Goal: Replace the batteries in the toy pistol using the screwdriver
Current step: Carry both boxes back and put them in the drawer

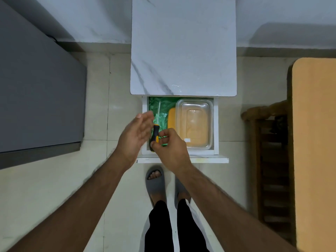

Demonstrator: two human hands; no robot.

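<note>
Right hand [168,142] pinches the black-and-yellow handle of the screwdriver [155,134], shaft pointing away over the open drawer [216,124]. Left hand [135,132] is flat and relaxed just beside the handle, holding nothing. The drawer contains green plastic wrap [160,110] and a clear lidded container [195,122]. The toy pistol is not visible. Step judged: fetching the tool; next, locating the pistol and its battery cover.

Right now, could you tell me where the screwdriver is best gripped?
Grip the black-and-yellow handle of the screwdriver, coming from above the drawer. The right hand already pinches its near end; the thin shaft points away.
</note>
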